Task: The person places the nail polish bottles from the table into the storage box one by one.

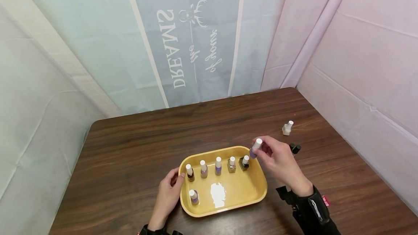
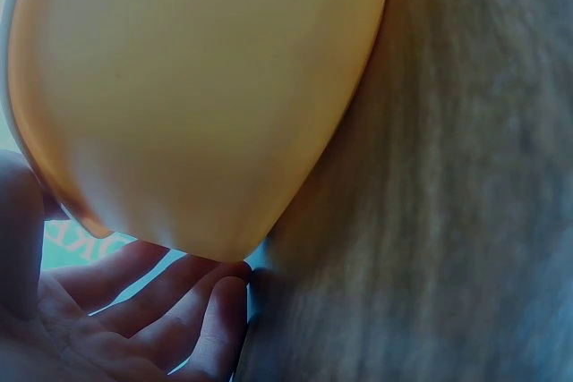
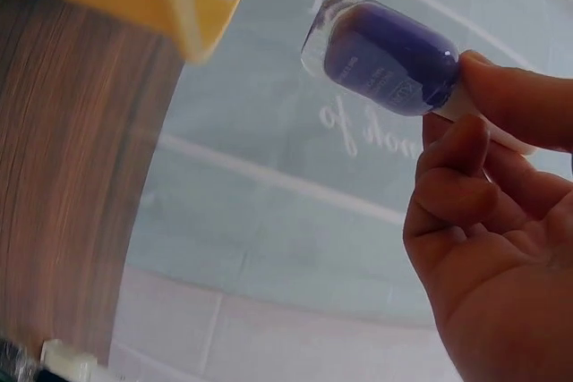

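Observation:
My right hand (image 1: 282, 162) pinches a nail polish bottle (image 3: 389, 58) by its white cap, just over the right far corner of a yellow tray (image 1: 230, 211). The polish inside is purple, and the bottle's base points away from the fingers in the right wrist view. At the tray's left end my left hand (image 1: 167, 193) grips the rim, thumb on top and fingers along the outer wall. Several white-capped bottles stand inside: a row along the far side, with a dark-grey bottle (image 1: 244, 163) at its right end, and a purple one (image 1: 194, 196) at the near left.
On the brown table (image 1: 130, 144), a white nail polish bottle (image 1: 287, 128) stands beyond the right hand. Black-capped bottles (image 1: 295, 149) sit right beside that hand, partly hidden by it. Fabric curtains (image 1: 202, 93) hang along the table's back and sides.

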`<move>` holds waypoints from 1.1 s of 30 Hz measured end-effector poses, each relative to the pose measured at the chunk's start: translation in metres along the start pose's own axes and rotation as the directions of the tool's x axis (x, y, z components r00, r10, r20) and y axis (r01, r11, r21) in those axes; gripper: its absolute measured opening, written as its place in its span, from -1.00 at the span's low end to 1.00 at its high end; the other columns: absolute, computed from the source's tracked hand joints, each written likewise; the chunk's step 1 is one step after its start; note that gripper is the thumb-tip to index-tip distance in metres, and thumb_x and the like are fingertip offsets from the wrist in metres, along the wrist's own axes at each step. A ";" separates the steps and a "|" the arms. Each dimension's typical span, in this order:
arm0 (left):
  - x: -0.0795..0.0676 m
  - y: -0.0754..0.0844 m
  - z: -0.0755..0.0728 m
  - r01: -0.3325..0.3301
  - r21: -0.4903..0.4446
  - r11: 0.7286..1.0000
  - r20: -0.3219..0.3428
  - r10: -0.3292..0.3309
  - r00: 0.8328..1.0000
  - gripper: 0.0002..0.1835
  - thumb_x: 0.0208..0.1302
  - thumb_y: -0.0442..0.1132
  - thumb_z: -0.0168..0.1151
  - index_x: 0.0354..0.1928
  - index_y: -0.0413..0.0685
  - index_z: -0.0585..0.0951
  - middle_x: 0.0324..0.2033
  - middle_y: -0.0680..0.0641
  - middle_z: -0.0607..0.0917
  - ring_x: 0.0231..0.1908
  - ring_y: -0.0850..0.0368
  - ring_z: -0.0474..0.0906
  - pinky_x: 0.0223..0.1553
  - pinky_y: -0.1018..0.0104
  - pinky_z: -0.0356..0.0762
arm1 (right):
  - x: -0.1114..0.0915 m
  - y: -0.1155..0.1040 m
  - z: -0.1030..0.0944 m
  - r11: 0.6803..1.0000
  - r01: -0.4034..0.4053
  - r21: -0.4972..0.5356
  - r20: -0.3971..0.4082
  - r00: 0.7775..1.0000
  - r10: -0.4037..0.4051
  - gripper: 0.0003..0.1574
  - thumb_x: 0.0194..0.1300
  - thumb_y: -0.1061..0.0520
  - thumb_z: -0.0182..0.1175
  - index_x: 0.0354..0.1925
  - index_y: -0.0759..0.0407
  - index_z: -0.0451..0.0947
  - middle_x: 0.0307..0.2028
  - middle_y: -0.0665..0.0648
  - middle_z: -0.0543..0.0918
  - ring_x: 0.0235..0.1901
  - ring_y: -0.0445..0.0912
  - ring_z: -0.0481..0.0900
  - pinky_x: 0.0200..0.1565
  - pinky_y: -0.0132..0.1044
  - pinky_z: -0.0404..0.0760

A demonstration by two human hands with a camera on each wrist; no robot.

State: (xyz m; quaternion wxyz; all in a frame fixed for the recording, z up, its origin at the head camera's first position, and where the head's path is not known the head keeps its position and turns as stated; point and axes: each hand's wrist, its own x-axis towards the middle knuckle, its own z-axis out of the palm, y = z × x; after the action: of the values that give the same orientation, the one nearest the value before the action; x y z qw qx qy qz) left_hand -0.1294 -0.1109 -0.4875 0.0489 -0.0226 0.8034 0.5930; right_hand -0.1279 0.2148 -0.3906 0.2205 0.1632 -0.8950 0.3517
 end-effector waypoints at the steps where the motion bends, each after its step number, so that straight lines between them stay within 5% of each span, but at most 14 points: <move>1: 0.000 0.000 0.000 0.002 0.006 1.000 -0.001 -0.002 1.000 -0.61 0.42 -0.12 0.10 0.16 -0.18 0.53 -0.04 -0.24 0.68 -0.10 0.06 0.65 -0.24 0.46 0.61 | 0.000 -0.002 0.002 1.000 0.007 -0.003 0.011 1.000 -0.007 -0.69 0.07 0.42 0.36 -0.22 0.17 0.57 -0.46 -0.09 0.61 -0.52 -0.31 0.40 -0.52 -0.51 0.39; 33: 0.003 -0.003 -0.001 0.005 -0.010 1.000 0.010 -0.005 1.000 -0.62 0.41 -0.12 0.10 0.15 -0.16 0.54 -0.09 -0.22 0.69 -0.14 0.08 0.66 -0.26 0.46 0.61 | 0.011 -0.047 0.047 0.988 0.108 0.109 0.248 0.960 -0.133 -0.70 0.06 0.34 0.40 -0.32 0.03 0.54 -0.44 -0.17 0.58 -0.44 -0.37 0.41 -0.45 -0.50 0.40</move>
State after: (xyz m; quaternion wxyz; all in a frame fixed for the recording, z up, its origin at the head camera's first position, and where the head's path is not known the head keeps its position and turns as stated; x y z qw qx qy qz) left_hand -0.1317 -0.1126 -0.4903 0.0543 -0.0217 0.8001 0.5970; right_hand -0.1294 0.1470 -0.3897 0.1169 0.2714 -0.8867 0.3557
